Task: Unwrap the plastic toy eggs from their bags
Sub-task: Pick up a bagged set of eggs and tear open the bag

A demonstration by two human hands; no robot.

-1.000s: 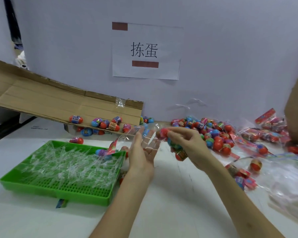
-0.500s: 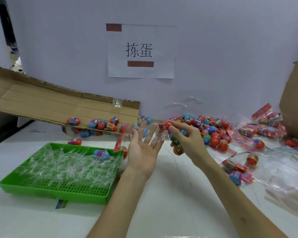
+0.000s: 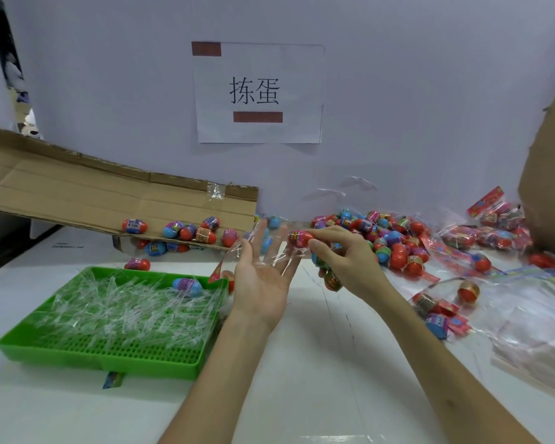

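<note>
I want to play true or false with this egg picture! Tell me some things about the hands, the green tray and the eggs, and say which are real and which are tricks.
1. The right hand pinches a red egg. True.
2. The green tray is full of eggs. False: it holds mostly clear wrappers, with just one blue and purple egg.
3. The left hand is a tight fist. False: its fingers are straight and spread, with a clear bag across them.
4. Several eggs lie on the cardboard flap. True.
5. The paper sign lies flat on the table. False: it hangs on the wall.
</note>
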